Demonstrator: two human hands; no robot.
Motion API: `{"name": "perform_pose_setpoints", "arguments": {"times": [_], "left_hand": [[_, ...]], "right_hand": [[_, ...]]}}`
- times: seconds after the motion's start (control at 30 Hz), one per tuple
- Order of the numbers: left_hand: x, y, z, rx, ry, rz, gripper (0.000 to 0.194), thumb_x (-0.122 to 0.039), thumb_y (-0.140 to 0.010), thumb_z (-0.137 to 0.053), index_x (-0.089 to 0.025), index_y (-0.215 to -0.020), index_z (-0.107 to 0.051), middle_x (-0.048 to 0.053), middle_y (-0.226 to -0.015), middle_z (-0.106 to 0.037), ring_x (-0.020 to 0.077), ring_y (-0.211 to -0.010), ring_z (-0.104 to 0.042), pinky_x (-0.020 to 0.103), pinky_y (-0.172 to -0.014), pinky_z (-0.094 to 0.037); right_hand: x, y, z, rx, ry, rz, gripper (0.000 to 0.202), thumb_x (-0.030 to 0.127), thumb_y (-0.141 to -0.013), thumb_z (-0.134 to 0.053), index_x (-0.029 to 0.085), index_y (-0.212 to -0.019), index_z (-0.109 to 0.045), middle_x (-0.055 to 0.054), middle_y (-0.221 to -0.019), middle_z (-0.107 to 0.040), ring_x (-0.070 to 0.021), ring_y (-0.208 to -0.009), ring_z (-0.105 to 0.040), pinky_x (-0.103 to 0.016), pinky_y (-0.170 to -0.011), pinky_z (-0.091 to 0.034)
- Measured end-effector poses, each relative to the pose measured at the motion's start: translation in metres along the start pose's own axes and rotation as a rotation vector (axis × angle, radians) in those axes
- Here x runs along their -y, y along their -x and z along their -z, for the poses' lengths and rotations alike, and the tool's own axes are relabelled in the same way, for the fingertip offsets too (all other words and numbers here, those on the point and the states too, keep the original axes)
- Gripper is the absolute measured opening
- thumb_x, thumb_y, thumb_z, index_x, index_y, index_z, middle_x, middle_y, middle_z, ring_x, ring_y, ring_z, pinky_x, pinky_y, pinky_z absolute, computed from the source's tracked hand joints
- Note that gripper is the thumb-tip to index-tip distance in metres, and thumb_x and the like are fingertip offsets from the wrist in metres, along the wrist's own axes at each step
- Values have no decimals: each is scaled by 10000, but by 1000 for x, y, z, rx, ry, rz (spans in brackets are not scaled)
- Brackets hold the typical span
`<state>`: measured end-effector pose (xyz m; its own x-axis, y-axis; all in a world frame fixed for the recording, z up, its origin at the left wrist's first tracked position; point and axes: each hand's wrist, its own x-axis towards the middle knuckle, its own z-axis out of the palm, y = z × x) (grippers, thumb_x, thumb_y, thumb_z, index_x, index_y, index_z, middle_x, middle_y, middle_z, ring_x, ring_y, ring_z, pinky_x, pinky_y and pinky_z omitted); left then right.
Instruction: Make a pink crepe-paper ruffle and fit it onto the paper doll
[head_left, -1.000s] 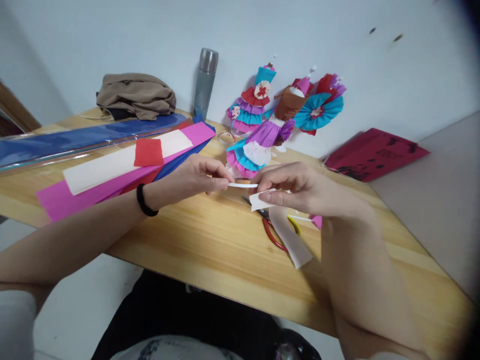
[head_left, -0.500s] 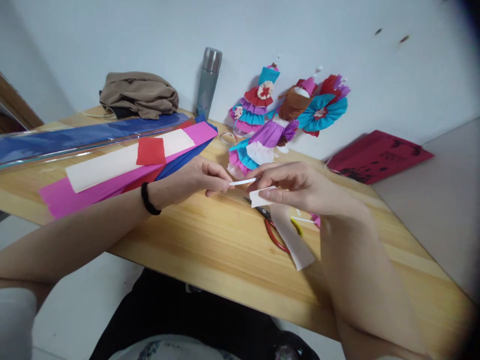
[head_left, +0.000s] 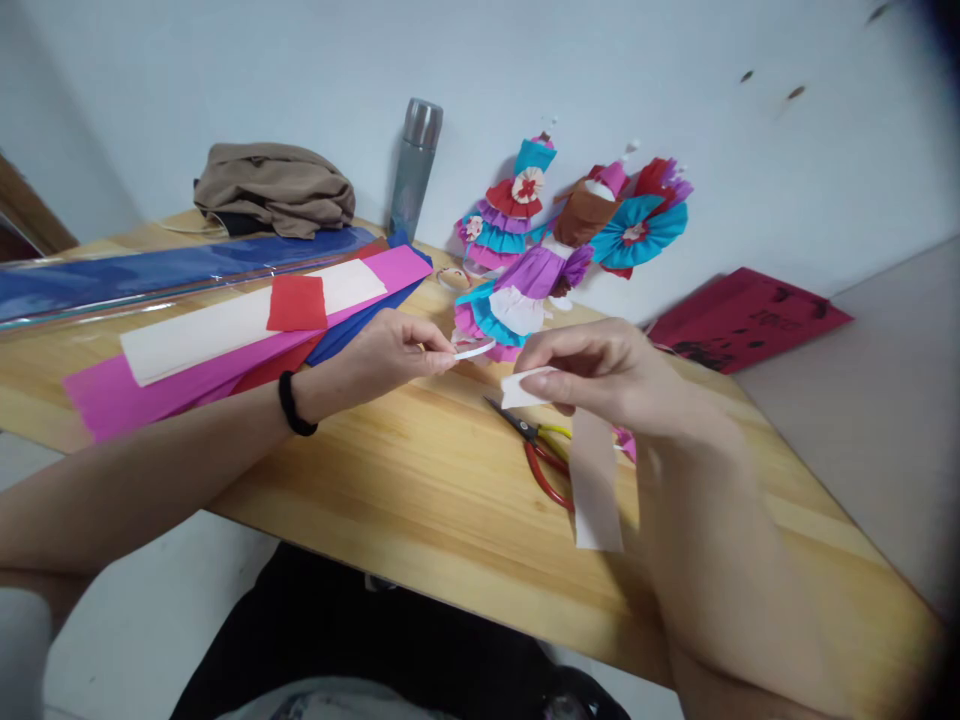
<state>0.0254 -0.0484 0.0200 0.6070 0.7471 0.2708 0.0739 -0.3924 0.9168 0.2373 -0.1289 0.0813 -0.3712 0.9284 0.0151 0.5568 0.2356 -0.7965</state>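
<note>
Between thumb and fingers, my left hand point(head_left: 405, 345) pinches a thin white strip point(head_left: 475, 351) that curves slightly at its free end. My right hand point(head_left: 592, 370) is closed on a pale paper strip point(head_left: 598, 490); its short end shows in front of the thumb and the long part hangs down below the hand. Scissors point(head_left: 538, 440) with red and yellow handles lie on the table under my right hand, partly behind the hanging strip. A small pink scrap point(head_left: 625, 442) is partly hidden by my right wrist.
Folded cream paper point(head_left: 199, 335), a red square point(head_left: 297, 303) and magenta paper point(head_left: 97, 395) lie at left. Two paper-dressed figures point(head_left: 517, 215) stand near the wall beside a thermos flask point(head_left: 415, 170). A brown cloth point(head_left: 274, 185) sits behind; a dark red bag point(head_left: 757, 320) lies at right.
The white strip has come away from my right fingers and is held by my left hand alone. My right hand has moved slightly right, and the hanging paper strip swung right, uncovering more of the scissors.
</note>
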Motion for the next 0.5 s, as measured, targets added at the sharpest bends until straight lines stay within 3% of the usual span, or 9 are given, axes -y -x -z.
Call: {"name": "perform_pose_setpoints", "arguments": {"times": [0.1,0.23,0.5], "left_hand": [[1,2,-3,28,27,73,127,-171,-766,-638,-121,-659,-683,-71,-350,-451,34,-320,-365,150,-349,-263],[3,4,-4,65,129,94,77,-170,-759,-675,-127,-699,-696,-52,-364,-521,53,-299,-449,133,-317,-329],[-1,4,-1,152,225,73,40,-116,-721,-707,-105,-754,-727,-8,-472,-638,96,-405,-600,151,-403,-485]], "right_hand": [[2,-8,-19,-79,107,3,274,406,-820,-637,187,-663,-586,20,-572,-465,-98,-514,-381,-259,-487,-306],[3,-15,-36,-210,252,-33,297,396,-819,-611,186,-618,-548,19,-556,-434,-99,-520,-352,-265,-493,-270],[3,-14,-37,-233,285,-27,321,392,-820,-591,191,-583,-514,13,-538,-418,-99,-512,-338,-262,-487,-277]]}}
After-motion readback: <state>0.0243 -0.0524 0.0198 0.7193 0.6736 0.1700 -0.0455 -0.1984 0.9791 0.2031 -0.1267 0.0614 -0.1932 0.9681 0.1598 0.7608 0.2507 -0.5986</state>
